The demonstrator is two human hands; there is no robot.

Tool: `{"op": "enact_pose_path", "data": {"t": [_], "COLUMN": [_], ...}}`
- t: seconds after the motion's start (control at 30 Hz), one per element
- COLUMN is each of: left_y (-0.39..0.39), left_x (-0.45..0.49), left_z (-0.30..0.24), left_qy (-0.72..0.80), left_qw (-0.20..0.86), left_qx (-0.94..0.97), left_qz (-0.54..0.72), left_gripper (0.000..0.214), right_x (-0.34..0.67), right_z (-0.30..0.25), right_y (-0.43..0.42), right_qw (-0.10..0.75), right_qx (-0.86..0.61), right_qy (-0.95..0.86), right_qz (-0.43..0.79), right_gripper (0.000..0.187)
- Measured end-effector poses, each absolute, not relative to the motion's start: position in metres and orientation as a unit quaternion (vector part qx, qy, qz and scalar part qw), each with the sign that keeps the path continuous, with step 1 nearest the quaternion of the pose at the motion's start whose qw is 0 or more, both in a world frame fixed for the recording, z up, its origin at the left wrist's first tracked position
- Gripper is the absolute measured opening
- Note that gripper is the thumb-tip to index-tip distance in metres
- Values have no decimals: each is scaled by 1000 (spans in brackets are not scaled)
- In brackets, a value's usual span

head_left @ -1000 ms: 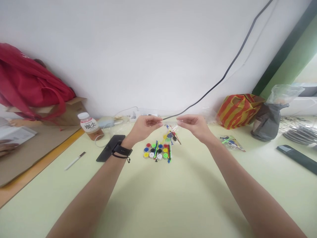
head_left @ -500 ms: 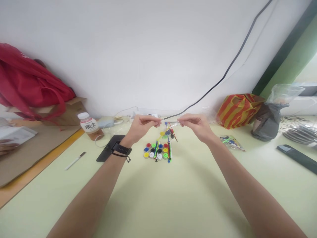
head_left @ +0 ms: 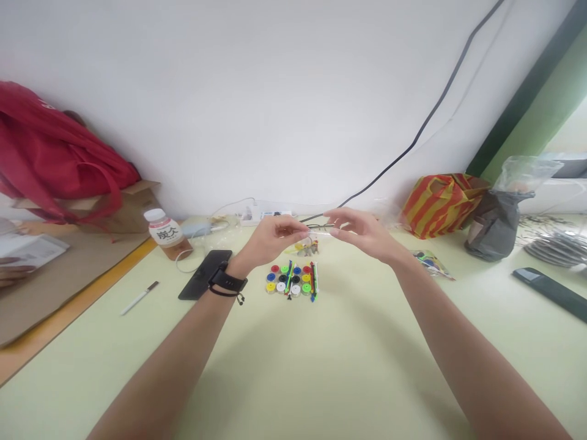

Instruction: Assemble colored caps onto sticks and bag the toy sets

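My left hand (head_left: pixel 280 237) and my right hand (head_left: pixel 362 232) face each other above the far part of the table. Their fingertips pinch a thin clear strip, which looks like the edge of a clear plastic bag (head_left: pixel 320 233). Just below the fingers, small yellow, red and grey pieces (head_left: pixel 308 247) show; whether they lie inside the bag I cannot tell. Closer to me, round coloured discs (head_left: pixel 296 289) sit in rows on the table. Thin coloured plastic sticks (head_left: pixel 314 282) lie across and beside these discs.
On the left are a black phone (head_left: pixel 205 275), a pen (head_left: pixel 140 298), a bottle (head_left: pixel 167 235) and a red bag (head_left: pixel 59 146) on a box. To the right lie a packet of coloured parts (head_left: pixel 430 264), a striped bag (head_left: pixel 443 205) and a dark case (head_left: pixel 550 293). Another person's hand (head_left: pixel 16 272) shows far left.
My hands have drawn closer together, and my right hand's fingers are spread more. The coloured pieces under the hands sit lower and more bunched, with the long sticks there out of sight.
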State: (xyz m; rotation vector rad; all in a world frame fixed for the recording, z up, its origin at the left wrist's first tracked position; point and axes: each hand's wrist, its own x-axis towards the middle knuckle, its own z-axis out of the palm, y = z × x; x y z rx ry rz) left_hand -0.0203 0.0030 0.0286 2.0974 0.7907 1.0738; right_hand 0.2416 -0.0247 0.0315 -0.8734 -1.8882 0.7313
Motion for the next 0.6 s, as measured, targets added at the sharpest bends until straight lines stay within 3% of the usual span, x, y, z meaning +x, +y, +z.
{"op": "enact_pose_path", "data": {"t": [0.17,0.37,0.6], "left_y": [-3,-10,-13], "left_x": [-17,-14,-13], "left_z": [33,36,43], "left_qy": [307,307,302], "left_qw": [306,333,317], "left_qx": [811,826,840], "left_qz": [392,337,320], "left_gripper": [27,30,26], "right_x": [233,232,229], "right_z": [33,43,49], "right_y": [-27,-36,-44], "right_qw": [366,359,319], "right_qx": [-362,-370,-356], "right_qy": [-816,-830,-844], "right_qz": [262,212,243], "right_gripper": [34,31,33]}}
